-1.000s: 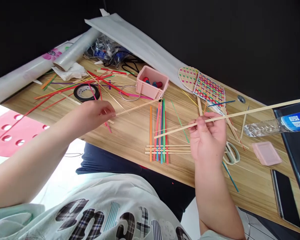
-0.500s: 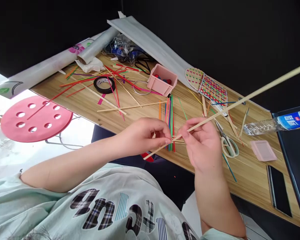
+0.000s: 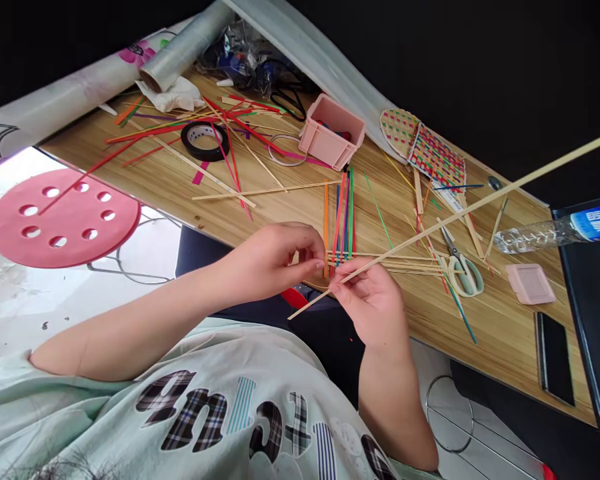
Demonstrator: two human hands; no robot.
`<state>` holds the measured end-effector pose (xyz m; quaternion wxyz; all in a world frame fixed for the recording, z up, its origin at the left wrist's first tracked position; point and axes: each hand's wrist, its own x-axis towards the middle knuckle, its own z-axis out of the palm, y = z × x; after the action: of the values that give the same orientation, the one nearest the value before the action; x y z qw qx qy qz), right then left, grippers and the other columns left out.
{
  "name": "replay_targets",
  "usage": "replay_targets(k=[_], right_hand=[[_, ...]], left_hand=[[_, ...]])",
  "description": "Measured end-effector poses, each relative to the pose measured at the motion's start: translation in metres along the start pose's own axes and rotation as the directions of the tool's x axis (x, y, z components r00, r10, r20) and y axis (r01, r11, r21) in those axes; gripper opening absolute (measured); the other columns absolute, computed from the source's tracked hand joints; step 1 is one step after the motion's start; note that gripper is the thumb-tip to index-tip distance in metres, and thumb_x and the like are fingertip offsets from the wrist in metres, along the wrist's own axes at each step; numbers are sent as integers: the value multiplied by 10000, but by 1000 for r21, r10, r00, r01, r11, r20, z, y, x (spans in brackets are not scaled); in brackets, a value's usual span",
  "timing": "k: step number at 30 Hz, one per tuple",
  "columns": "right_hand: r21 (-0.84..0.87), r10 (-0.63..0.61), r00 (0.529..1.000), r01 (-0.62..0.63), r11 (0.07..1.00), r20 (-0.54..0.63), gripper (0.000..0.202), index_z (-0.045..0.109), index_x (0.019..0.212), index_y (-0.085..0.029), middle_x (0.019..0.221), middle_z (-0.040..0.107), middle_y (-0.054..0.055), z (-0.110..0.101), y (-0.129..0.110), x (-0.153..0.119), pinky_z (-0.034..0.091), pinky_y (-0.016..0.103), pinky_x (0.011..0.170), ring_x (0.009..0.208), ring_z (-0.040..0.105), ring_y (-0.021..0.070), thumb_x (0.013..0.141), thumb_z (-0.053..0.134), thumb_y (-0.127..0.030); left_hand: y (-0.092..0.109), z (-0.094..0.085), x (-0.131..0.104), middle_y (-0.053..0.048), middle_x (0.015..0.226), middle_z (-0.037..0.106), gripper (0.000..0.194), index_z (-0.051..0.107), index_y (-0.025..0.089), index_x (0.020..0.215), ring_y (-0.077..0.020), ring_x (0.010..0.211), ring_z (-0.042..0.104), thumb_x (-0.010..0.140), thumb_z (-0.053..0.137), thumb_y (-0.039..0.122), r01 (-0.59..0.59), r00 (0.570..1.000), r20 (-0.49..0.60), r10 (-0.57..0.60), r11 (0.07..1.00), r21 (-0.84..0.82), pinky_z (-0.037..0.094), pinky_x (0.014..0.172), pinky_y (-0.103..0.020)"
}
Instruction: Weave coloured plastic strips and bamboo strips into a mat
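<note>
A long pale strip (image 3: 460, 215) slants from the middle up to the far right. My right hand (image 3: 367, 297) pinches it near its lower end, above the table's front edge. Just left of it, my left hand (image 3: 275, 263) has thumb and fingertips drawn together; whether anything thin is between them is too small to tell. Beyond the fingertips, upright coloured strips (image 3: 350, 213) cross several pale strips (image 3: 415, 267) lying sideways on the wooden table (image 3: 290, 217). An orange strip (image 3: 326, 227) stands beside my left fingertips.
Black tape (image 3: 205, 141), loose strips, a pink box (image 3: 332, 132) and a woven piece (image 3: 437, 157) lie farther back. At right are scissors (image 3: 464, 273), a bottle (image 3: 535, 237), a pink lid (image 3: 531, 284) and a phone (image 3: 555, 359). A pink stool (image 3: 70, 220) stands left.
My right hand has moved left and down along the pale strip, uncovering the sideways strips. My left hand has shifted slightly left, off the long strip. The view has shifted a little.
</note>
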<state>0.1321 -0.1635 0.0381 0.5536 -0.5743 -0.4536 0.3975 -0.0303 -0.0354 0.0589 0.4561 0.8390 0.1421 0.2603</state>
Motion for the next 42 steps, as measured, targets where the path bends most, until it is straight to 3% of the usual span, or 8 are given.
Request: replay_targets(k=[6,9,12,14,18,29,37,42], right_hand=[[25,104,991,-107,994,84,159,620,830,-232,802,648,-19,-4,3,0,530,235,659,698,603,100,767,763,-253],[79,70,997,-73,994,40,138,618,794,-227,757,628,-27,-3,8,1,503,223,666,687,584,92,785,753,-251],[144,32,999,-25,989,-44,113,624,815,-240,756,620,-37,-1,13,1,481,207,680,701,575,82,806,737,-236],[191,12,996,4,982,-84,109,627,825,-244,761,620,-41,1,16,0,477,204,692,710,578,77,810,734,-228],[273,39,993,-7,962,-110,131,624,841,-243,738,619,-47,3,16,0,483,212,658,678,584,81,797,747,-247],[147,1,995,14,989,-102,148,604,867,-246,763,621,-32,-2,14,-2,504,247,655,675,586,100,803,737,-260],[57,124,983,-133,989,138,208,594,928,-243,780,615,-31,-9,12,0,521,245,669,689,589,97,785,744,-253],[-44,172,955,-166,985,242,154,583,876,-227,809,611,-31,-14,11,1,506,230,684,693,575,81,803,719,-236]], left_hand=[[2,-10,0,-10,802,600,86,556,162,865,-115,741,555,928,497,156,-93,994,-37,103,971,222,426,675,-216],[3,-6,-4,-21,853,634,123,539,176,973,-131,749,586,970,431,235,32,995,92,-44,992,125,429,647,-233],[2,1,-7,-15,898,660,167,499,196,1071,-126,762,614,980,447,326,195,932,322,-169,980,-50,437,637,-219],[0,5,-8,1,853,653,173,500,192,1063,-110,720,598,967,487,335,242,894,415,-168,961,-132,430,626,-200],[-5,10,-5,12,765,625,190,576,157,984,-88,642,543,932,556,339,231,885,449,-121,952,-199,399,592,-179],[-6,7,0,28,713,588,121,604,162,824,-76,622,504,912,522,173,57,954,296,-37,997,-59,380,588,-169],[-5,-13,9,-38,775,568,183,575,183,870,-167,745,570,965,420,205,-140,990,32,139,908,395,399,657,-269],[-4,-24,15,-45,808,583,224,588,214,885,-189,774,594,985,393,257,-133,990,24,141,847,515,407,653,-298]])
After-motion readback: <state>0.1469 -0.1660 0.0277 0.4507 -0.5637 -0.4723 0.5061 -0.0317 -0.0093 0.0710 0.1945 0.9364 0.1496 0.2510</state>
